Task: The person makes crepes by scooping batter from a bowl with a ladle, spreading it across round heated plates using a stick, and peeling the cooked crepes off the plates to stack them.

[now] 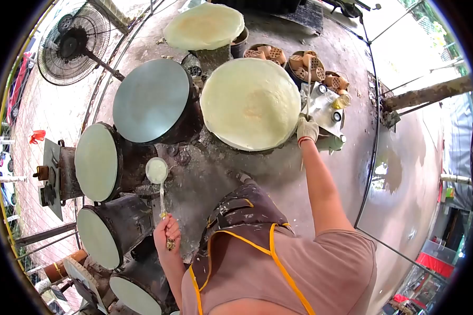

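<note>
A long-handled ladle [156, 171] with pale batter in its bowl is in my left hand [167, 234], whose fingers are wrapped round the handle. My right hand [307, 129], in a white glove, is closed on a long thin stick [309, 94] at the right edge of a large round griddle. A wide pale pancake [250, 105] covers that griddle. To its left is a bare grey-blue griddle [151, 101]. Pale sheets of batter lie on the griddle [96, 163] at the left and on the one [99, 239] below it.
Another pale round [204, 26] stands at the top. Baskets of perforated clay-coloured cylinders [306, 67] and a tray with bottles [328, 105] are at the upper right. A fan [72, 44] stands upper left. One more griddle [135, 295] is lower left.
</note>
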Demonstrator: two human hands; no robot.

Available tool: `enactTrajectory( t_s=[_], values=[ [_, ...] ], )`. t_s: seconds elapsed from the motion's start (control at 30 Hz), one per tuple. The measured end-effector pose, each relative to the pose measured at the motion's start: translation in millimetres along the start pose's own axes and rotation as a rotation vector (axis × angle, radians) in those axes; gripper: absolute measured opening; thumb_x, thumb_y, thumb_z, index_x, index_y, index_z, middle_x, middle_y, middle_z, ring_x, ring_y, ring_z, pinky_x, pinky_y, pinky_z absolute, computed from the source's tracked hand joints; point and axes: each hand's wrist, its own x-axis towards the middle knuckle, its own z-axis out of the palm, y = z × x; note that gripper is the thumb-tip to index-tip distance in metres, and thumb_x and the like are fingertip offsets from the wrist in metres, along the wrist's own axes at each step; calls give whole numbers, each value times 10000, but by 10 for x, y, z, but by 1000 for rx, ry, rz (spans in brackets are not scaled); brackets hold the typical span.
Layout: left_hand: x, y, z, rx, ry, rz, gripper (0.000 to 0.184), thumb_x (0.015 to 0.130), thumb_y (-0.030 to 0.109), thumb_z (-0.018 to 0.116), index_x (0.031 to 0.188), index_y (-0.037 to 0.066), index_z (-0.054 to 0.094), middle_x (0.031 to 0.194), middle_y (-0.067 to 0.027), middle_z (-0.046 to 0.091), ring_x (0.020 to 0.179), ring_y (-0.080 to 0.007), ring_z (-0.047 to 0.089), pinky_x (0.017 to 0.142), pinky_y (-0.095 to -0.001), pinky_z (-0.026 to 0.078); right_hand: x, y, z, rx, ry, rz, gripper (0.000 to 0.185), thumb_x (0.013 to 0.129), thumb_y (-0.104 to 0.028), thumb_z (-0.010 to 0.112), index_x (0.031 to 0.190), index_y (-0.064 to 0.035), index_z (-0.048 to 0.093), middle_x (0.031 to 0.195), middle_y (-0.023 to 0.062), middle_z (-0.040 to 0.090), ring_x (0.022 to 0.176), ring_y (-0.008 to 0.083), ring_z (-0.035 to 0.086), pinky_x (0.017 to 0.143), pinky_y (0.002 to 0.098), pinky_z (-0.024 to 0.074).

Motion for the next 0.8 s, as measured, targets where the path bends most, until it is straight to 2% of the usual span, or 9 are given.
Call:
enactTrajectory(
  t_s=[0.1, 0.13, 0.17, 0.23, 0.43, 0.47, 0.5, 0.6, 0.8],
  values=[
    [-58, -49, -36, 23, -15, -18, 124, 909, 54, 423, 980, -30, 481, 666, -28, 407, 436, -63, 348, 348, -197, 324, -34, 526, 117, -38, 20, -69, 485, 782, -427, 554, 1038, -24, 637, 867, 196, 655, 830, 303, 628, 740, 372, 464],
    [-88, -75, -66, 24, -22, -26, 126, 910, 55, 421, 986, -29, 477, 669, -28, 408, 436, -63, 347, 349, -197, 324, -181, 483, 109, -49, -65, 52, 472, 787, -383, 513, 1096, -42, 620, 995, 226, 631, 940, 328, 608, 850, 379, 445],
    [-105, -89, -88, 17, -9, -30, 128, 911, 56, 419, 993, -28, 472, 669, -27, 406, 437, -63, 347, 350, -198, 325, -305, 408, 74, 1, -86, 79, 510, 784, -410, 543, 1097, -14, 614, 990, 210, 643, 945, 296, 614, 857, 346, 441],
    [-135, -91, -133, 4, 15, -26, 134, 913, 57, 417, 1006, -26, 463, 671, -26, 404, 438, -62, 346, 351, -199, 325, -252, 626, 340, 426, 29, 76, 484, 772, -405, 598, 1045, -8, 642, 848, 129, 662, 743, 230, 588, 711, 334, 452],
    [-222, -99, -286, -75, 6, -36, 124, 909, 57, 421, 991, -26, 462, 668, -23, 396, 441, -62, 348, 354, -197, 322, -217, 497, 248, 233, 67, 138, 452, 735, -330, 613, 1035, 7, 640, 821, 125, 658, 721, 196, 579, 694, 322, 452],
    [-242, -103, -298, -59, 9, -19, 120, 906, 54, 423, 986, -27, 463, 668, -23, 395, 442, -62, 349, 356, -197, 322, -269, 510, 208, 93, 81, 122, 461, 722, -329, 619, 1031, 13, 638, 827, 136, 661, 759, 187, 600, 714, 312, 456],
    [-270, -113, -305, -43, 13, -3, 116, 904, 50, 425, 980, -28, 464, 668, -23, 395, 442, -62, 350, 357, -198, 323, -304, 599, 205, 109, 19, 148, 494, 706, -314, 625, 1093, -6, 617, 986, 169, 659, 940, 263, 625, 835, 328, 455],
    [-319, -125, -290, -33, 30, 6, 104, 897, 40, 430, 963, -30, 469, 665, -22, 393, 442, -64, 353, 362, -199, 324, -593, 496, 214, 184, -28, 109, 463, 678, -208, 638, 1099, -15, 617, 981, 153, 665, 908, 240, 636, 821, 314, 465],
    [-301, -91, -411, -45, 31, 8, 93, 894, 33, 432, 947, -32, 474, 659, -26, 396, 448, -73, 363, 371, -205, 327, -638, 375, 186, 75, 0, 102, 477, 652, -143, 624, 1112, -20, 605, 942, 153, 670, 860, 244, 644, 794, 312, 479]
  ],
)
